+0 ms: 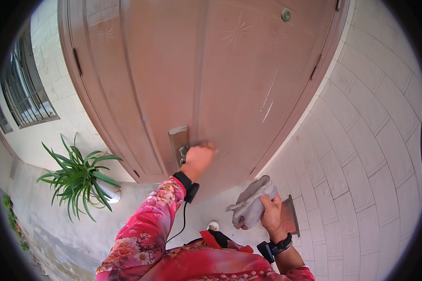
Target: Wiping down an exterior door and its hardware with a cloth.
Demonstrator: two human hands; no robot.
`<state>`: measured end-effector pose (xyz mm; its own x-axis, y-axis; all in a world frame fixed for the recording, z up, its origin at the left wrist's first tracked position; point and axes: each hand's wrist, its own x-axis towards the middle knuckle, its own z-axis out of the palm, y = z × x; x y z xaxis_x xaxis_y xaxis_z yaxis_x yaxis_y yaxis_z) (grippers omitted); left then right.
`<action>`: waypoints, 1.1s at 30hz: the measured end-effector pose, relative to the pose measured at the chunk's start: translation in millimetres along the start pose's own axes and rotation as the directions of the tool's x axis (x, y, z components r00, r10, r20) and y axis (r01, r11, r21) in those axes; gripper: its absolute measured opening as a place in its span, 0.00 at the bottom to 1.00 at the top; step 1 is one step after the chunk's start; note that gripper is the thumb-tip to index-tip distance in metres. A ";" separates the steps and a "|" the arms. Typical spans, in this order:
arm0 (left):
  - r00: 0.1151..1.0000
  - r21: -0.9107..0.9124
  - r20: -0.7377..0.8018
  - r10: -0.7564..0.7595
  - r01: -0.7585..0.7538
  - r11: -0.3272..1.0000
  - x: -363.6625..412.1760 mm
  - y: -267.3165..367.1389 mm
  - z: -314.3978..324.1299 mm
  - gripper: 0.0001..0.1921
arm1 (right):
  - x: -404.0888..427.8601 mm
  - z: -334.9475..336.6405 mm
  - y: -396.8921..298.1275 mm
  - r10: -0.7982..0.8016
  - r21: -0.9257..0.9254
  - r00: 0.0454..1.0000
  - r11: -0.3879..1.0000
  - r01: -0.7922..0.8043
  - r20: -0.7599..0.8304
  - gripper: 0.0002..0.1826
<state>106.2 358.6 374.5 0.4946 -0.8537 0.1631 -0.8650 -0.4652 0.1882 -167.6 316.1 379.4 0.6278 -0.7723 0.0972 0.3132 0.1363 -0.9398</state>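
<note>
My left hand (199, 156) is curled at the door handle (183, 152), covering most of its lever. Its fingertips are slightly blurred. The handle sits on a worn metal lock plate (178, 140) on the reddish-brown panelled door (235, 91). Lower right, apart from the door, my right hand (271, 213) grips a crumpled grey cloth (249, 203), pinched between thumb and fingers. Part of the cloth is hidden by the hand.
A potted plant (79, 172) with long green leaves stands left of the door. Behind my right hand is a reddish board-like object (290, 217) by the tiled wall (351, 168). A barred window (28, 91) is at far left. A cable (184, 221) hangs from my left wrist.
</note>
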 end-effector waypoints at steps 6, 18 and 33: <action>0.980 0.094 -0.168 0.104 -0.089 0.992 29.3 -33.9 10.4 0.16 | 78.0 -1.8 8.5 0.011 0.116 1.000 0.993 -0.012 0.009 0.16; 0.991 0.305 0.014 0.135 -0.133 0.943 104.6 -98.9 15.2 0.05 | 165.0 14.1 8.9 0.052 0.118 0.998 0.992 -0.055 0.031 0.16; 0.969 0.239 0.077 0.235 -0.247 0.939 138.2 -122.7 22.4 0.05 | 199.7 44.1 -1.9 -0.029 -0.003 0.999 1.000 0.029 -0.033 0.17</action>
<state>278.8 292.5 352.3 0.2693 -0.9546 0.1274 -0.9547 -0.2820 -0.0948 -11.5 189.0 415.1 0.5947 -0.7959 0.1134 0.3292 0.1124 -0.9375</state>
